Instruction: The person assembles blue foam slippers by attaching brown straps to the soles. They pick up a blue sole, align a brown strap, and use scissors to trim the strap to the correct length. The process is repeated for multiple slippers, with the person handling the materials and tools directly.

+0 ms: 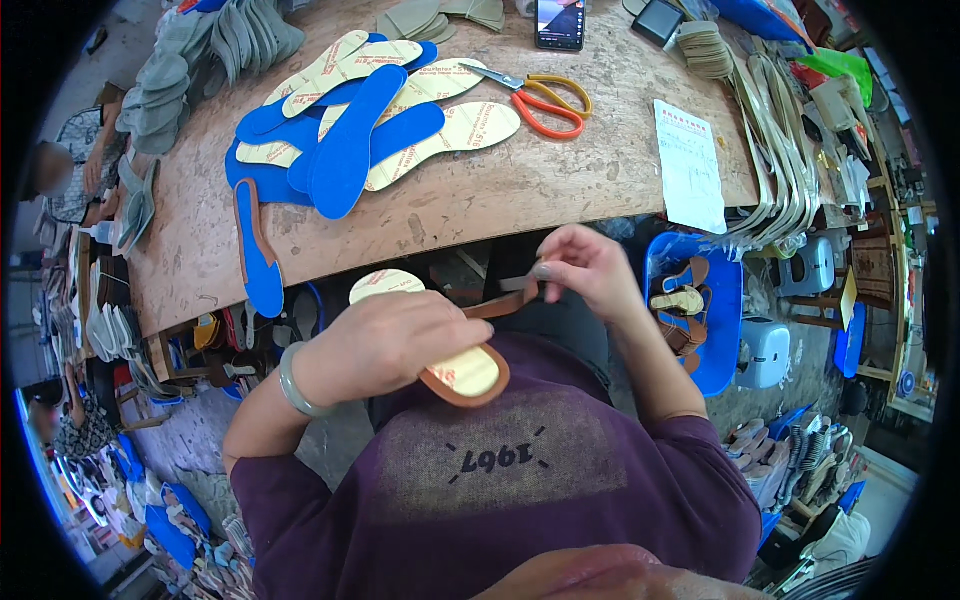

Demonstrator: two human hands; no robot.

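Observation:
My left hand (390, 342) is wrapped over the middle of a cream-faced shoe insole (468, 374), held in front of my chest. Brown edging strip (474, 402) runs round the near rounded end of this insole. A loose length of the strip (500, 305) stretches to the right, its end pinched between thumb and fingers of my right hand (592, 275). The palm side of my left hand is hidden. On the table ahead lies a heap of blue and cream insoles (345, 150). Beside it rest scissors (545, 105) with orange and yellow handles, blades apart.
A blue insole with brown edging (263, 285) overhangs the wooden table's (450, 222) near edge. A blue bin (727, 350) of edged insoles stands right of my arm. A paper sheet (690, 165), long pale strips (785, 150) and a phone (560, 25) lie on the table. Someone sits far left.

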